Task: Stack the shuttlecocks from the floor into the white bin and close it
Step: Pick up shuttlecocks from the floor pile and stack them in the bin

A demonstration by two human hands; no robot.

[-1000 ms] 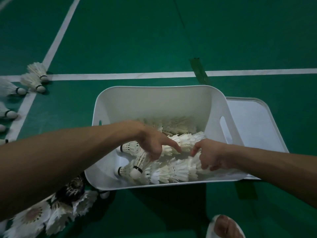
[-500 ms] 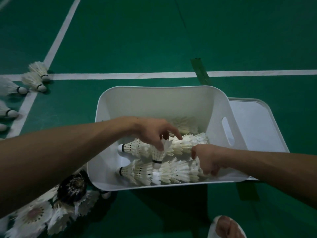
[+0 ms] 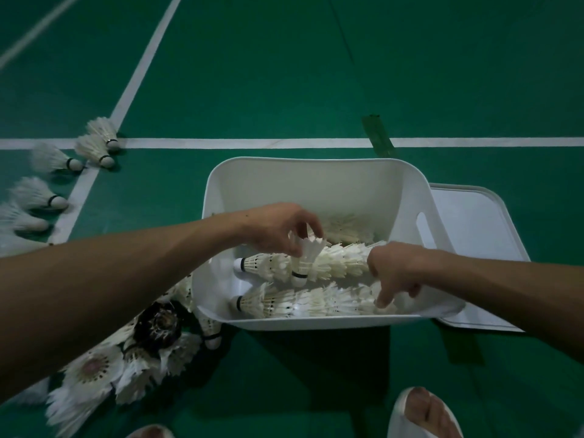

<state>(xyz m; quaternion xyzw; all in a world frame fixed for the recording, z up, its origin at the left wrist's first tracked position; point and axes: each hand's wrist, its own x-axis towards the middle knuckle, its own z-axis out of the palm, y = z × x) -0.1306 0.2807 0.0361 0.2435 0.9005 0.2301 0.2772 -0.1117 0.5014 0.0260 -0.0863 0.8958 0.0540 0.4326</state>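
At the far left we see at least 5 loose shuttlecocks (image 3: 50, 158) lying on their sides on the green floor (image 3: 284, 74), along a white court line (image 3: 79, 197). Lower left, closer to us, a pile of shuttlecocks (image 3: 94, 368) lies heaped just beside the bin's left wall, with 1 dark shuttlecock (image 3: 158, 324) on top (the pile's near edge is blurred).

The left hand (image 3: 278, 229) is over the left part of the bin. Its thumb and fingertips pinch the feather end of a single shuttlecock (image 3: 305, 260), which hangs cork down over the middle row.

The white bin (image 3: 303, 162) stands open on the floor and holds 3 rows of nested shuttlecocks lying on their sides: a far row (image 3: 347, 226), a middle row (image 3: 341, 263) and a near row (image 3: 300, 303). The middle and near rows show their corks at the left ends. Beyond the bin, a strip of green tape (image 3: 377, 134) crosses the court line.

The right hand (image 3: 395, 270) is at the right ends of the middle and near rows. Its fingers are curled downward, and the forefinger tip touches the near row's feathers. Whether it grips anything we cannot tell.

To the right, the lid (image 3: 474, 232) lies flat on the floor against the bin, partly hidden behind it. At the bottom right we see a foot in a white slipper (image 3: 423, 412).
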